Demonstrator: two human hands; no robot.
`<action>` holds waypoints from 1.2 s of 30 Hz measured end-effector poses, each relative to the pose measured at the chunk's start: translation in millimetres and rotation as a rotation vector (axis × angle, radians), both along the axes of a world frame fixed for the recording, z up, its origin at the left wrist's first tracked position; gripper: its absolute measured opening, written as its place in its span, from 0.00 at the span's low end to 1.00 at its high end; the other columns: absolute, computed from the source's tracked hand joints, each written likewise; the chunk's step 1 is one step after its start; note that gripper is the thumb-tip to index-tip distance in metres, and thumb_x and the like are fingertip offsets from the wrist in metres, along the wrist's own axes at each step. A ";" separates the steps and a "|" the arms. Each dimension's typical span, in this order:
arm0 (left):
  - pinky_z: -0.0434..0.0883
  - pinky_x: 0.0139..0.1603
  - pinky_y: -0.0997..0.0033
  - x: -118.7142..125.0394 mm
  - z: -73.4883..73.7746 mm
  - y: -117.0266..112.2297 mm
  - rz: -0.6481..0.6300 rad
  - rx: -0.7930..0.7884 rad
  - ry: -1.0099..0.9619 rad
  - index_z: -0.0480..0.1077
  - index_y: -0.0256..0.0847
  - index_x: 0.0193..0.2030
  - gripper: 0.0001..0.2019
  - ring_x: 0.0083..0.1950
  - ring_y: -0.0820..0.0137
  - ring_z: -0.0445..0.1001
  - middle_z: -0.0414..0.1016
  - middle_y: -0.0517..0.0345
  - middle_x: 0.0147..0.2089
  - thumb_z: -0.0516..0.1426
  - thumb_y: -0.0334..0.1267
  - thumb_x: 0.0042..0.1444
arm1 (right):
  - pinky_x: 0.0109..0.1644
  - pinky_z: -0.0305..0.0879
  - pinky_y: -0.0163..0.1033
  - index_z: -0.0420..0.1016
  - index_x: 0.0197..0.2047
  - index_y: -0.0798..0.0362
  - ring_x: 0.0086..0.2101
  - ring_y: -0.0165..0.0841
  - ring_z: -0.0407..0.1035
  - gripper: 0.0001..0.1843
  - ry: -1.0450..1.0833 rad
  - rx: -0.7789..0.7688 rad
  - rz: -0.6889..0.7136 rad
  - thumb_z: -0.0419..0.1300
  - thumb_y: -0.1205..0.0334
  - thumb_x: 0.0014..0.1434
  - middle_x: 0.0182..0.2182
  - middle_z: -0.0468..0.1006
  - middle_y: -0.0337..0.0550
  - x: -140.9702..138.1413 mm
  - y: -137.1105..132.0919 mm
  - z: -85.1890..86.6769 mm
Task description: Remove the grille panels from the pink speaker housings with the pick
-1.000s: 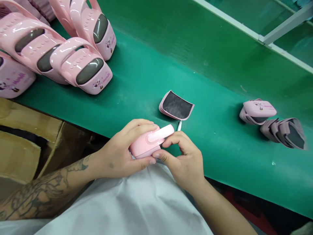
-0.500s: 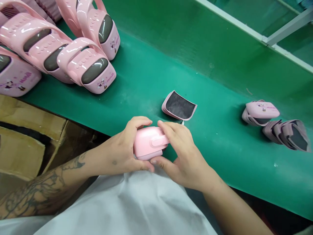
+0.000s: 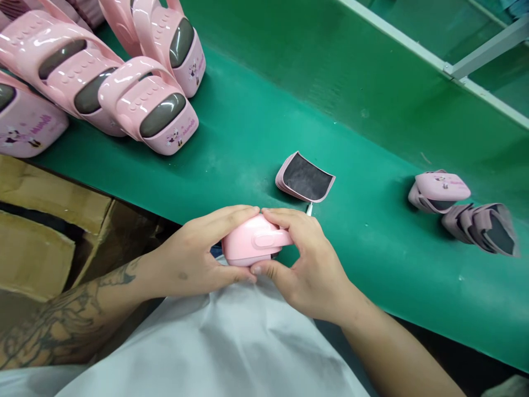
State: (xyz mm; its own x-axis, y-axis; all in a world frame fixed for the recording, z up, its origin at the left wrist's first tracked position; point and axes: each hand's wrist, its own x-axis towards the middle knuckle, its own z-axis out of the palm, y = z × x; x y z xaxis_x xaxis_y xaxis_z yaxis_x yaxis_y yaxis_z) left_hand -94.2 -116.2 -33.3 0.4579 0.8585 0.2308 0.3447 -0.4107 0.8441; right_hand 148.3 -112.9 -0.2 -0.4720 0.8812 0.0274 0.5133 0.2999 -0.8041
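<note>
Close to my body I hold a glossy pink plastic case with a carry handle (image 3: 243,242) between both hands. My left hand (image 3: 196,251) wraps its left end, thumb below and fingers over the top. On the right side, my right hand (image 3: 308,248) grips it around the handle end, thumb underneath. The fingertips of both hands nearly meet on top and below. Just beyond them on the green bench lies a stack of curved pink-edged panels with dark faces (image 3: 308,177). A small white-tipped item (image 3: 309,208) pokes out beside that stack, partly hidden by my right hand.
Several similar pink cases with handles and dark windows (image 3: 152,110) stand at the upper left of the green bench (image 3: 239,138). More printed pink panels (image 3: 444,186) and stacked curved panels (image 3: 481,229) lie at the right. Cardboard boxes (image 3: 37,248) sit below the bench's left edge.
The pink case has turned slightly and sits more level. My left fingers have slid forward over its top, closer to my right fingertips. The things on the bench stay put.
</note>
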 end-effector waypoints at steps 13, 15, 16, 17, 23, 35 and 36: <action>0.87 0.51 0.50 -7.4 -17.3 13.1 0.262 -0.473 -0.757 0.80 0.41 0.64 0.39 0.55 0.43 0.87 0.87 0.44 0.57 0.78 0.57 0.48 | 0.75 0.67 0.60 0.55 0.81 0.40 0.72 0.50 0.67 0.52 0.432 -0.268 -0.252 0.70 0.32 0.63 0.76 0.67 0.52 -8.0 -7.8 -31.2; 0.87 0.52 0.48 3.1 -17.0 17.1 0.199 -0.479 -0.878 0.81 0.41 0.62 0.36 0.55 0.43 0.87 0.88 0.45 0.54 0.76 0.58 0.51 | 0.74 0.70 0.57 0.58 0.80 0.41 0.72 0.47 0.69 0.48 0.548 -0.387 -0.152 0.65 0.29 0.66 0.75 0.70 0.50 -16.5 -7.0 -31.3; 0.87 0.54 0.47 8.0 -17.3 18.8 0.163 -0.473 -0.911 0.81 0.41 0.61 0.33 0.56 0.43 0.87 0.88 0.46 0.54 0.74 0.57 0.53 | 0.74 0.70 0.56 0.60 0.79 0.42 0.71 0.47 0.69 0.46 0.582 -0.401 -0.136 0.63 0.28 0.67 0.75 0.71 0.50 -20.8 -5.9 -30.2; 0.86 0.57 0.45 11.9 -18.2 20.3 0.137 -0.462 -0.929 0.81 0.41 0.60 0.30 0.57 0.43 0.86 0.88 0.45 0.54 0.72 0.57 0.56 | 0.74 0.71 0.56 0.61 0.78 0.42 0.71 0.47 0.70 0.45 0.603 -0.397 -0.147 0.63 0.28 0.68 0.74 0.72 0.49 -24.5 -4.6 -28.7; 0.83 0.63 0.40 9.5 -28.1 25.8 0.093 -0.470 -0.907 0.81 0.41 0.59 0.24 0.62 0.41 0.84 0.88 0.47 0.53 0.64 0.54 0.63 | 0.71 0.73 0.53 0.73 0.68 0.43 0.64 0.46 0.76 0.40 0.714 -0.400 -0.306 0.71 0.30 0.61 0.68 0.78 0.48 -29.9 -1.3 -24.1; 0.86 0.45 0.45 38.7 4.4 61.1 0.647 -0.576 -0.842 0.72 0.43 0.25 0.38 0.57 0.36 0.84 0.84 0.38 0.35 0.56 0.82 0.53 | 0.74 0.67 0.66 0.68 0.74 0.41 0.69 0.55 0.68 0.40 0.511 -0.216 -0.362 0.74 0.42 0.64 0.69 0.74 0.51 -31.8 -11.4 -32.6; 0.85 0.43 0.46 41.3 3.3 62.7 0.674 -0.540 -0.847 0.71 0.44 0.24 0.38 0.56 0.36 0.84 0.83 0.38 0.34 0.56 0.81 0.54 | 0.75 0.65 0.67 0.67 0.75 0.41 0.70 0.54 0.67 0.40 0.495 -0.184 -0.335 0.73 0.43 0.65 0.71 0.73 0.51 -30.3 -10.9 -33.3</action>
